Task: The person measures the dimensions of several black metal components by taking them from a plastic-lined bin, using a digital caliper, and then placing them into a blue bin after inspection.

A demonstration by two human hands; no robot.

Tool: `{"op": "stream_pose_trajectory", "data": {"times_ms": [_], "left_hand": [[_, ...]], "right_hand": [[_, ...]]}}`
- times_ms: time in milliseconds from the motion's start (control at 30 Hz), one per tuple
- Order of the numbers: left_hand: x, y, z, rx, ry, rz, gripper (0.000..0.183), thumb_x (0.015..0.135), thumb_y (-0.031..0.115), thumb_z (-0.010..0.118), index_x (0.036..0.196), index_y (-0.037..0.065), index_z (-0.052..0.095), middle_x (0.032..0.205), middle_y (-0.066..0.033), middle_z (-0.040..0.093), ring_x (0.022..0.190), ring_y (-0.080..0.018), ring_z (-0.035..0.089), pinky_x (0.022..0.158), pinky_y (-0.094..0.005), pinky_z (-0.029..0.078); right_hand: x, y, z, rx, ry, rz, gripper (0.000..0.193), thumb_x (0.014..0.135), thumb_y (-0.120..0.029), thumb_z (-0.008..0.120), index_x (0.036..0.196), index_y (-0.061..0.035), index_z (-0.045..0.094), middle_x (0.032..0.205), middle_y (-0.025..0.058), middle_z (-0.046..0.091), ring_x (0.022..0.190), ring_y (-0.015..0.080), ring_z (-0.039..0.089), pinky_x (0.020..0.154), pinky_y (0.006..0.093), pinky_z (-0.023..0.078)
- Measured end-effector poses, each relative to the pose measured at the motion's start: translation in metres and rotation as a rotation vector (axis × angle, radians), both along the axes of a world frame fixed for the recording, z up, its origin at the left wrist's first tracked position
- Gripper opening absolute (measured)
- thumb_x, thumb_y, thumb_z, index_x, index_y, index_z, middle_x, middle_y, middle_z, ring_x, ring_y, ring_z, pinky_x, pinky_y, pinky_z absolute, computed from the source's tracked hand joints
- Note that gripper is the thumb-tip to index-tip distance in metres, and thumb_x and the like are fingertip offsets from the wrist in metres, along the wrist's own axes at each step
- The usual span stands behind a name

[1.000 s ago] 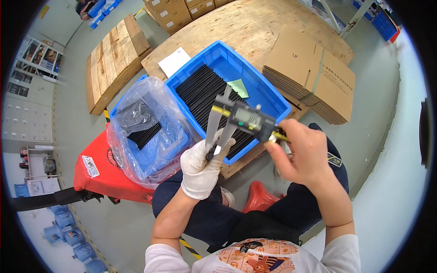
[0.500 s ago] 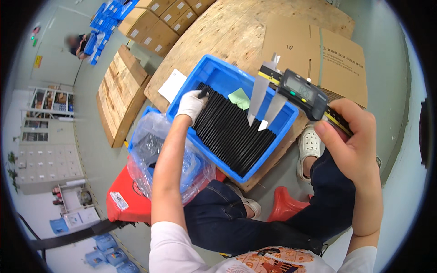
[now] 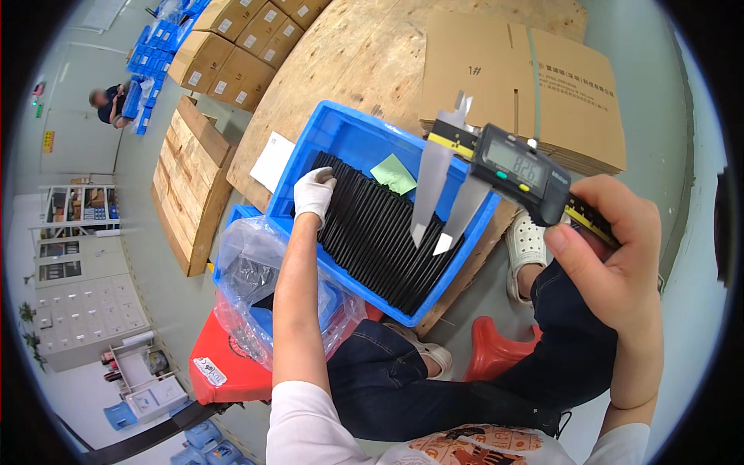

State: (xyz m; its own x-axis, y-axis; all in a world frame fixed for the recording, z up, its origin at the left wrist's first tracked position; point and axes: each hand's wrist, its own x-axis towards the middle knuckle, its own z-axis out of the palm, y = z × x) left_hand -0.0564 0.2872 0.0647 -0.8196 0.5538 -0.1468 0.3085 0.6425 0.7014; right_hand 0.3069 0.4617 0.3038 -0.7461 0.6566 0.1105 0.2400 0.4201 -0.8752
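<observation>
My right hand, bare, grips a digital caliper by its black and yellow beam, with the thumb near the slider. The caliper's jaws are parted and hang over a blue plastic bin, with nothing between them. A tight row of thin black rods fills much of this bin. In a white glove, my left hand rests at the row's left end, its fingers closed against the rods; what they pinch is hidden. A light green slip of paper lies beside the rods inside the bin.
The bin sits on a wooden board, beside white paper and flattened cartons. Left are a plastic-lined blue bin, a red stool and a wooden pallet. Stacked cartons and another person are farther off.
My left fingers have come down onto the row's end; the dark piece that stuck up at their tips no longer shows. The caliper has shifted slightly lower, and the whole view has shifted.
</observation>
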Motion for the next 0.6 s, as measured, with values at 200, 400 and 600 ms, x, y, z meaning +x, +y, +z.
{"op": "stream_pose_trajectory", "data": {"times_ms": [200,400,600], "left_hand": [[0.033,-0.011,0.008,-0.341,0.312,-0.245,0.037,0.083,0.033,0.049,0.105,0.007,0.061,0.113,-0.0145,0.055,0.105,-0.0291,0.052,0.09,-0.0354,0.041],[0.066,-0.054,0.034,-0.339,0.31,-0.256,0.043,0.078,0.028,0.056,0.116,0.009,0.053,0.126,-0.0127,0.045,0.116,-0.0276,0.043,0.096,-0.035,0.037],[0.103,-0.147,0.074,-0.036,0.632,-0.153,0.016,0.076,0.018,0.055,0.088,0.01,0.063,0.092,-0.0063,0.061,0.087,-0.0263,0.058,0.075,-0.0374,0.048]], "right_hand": [[-0.006,0.0,-0.001,-0.112,0.061,-0.049,0.018,0.076,-0.013,0.061,0.074,0.0032,0.054,0.058,0.002,0.052,0.053,0.0063,0.045,0.049,0.02,0.035],[-0.028,-0.006,-0.021,-0.095,0.067,-0.077,0.027,0.089,-0.019,0.043,0.083,0.0019,0.059,0.058,-0.0027,0.043,0.052,0.0043,0.036,0.046,0.0213,0.027],[-0.031,0.005,-0.032,-0.124,0.146,-0.01,0.025,0.09,-0.018,0.044,0.095,0.0016,0.059,0.06,-0.003,0.044,0.05,0.0029,0.037,0.045,0.0186,0.027]]}}
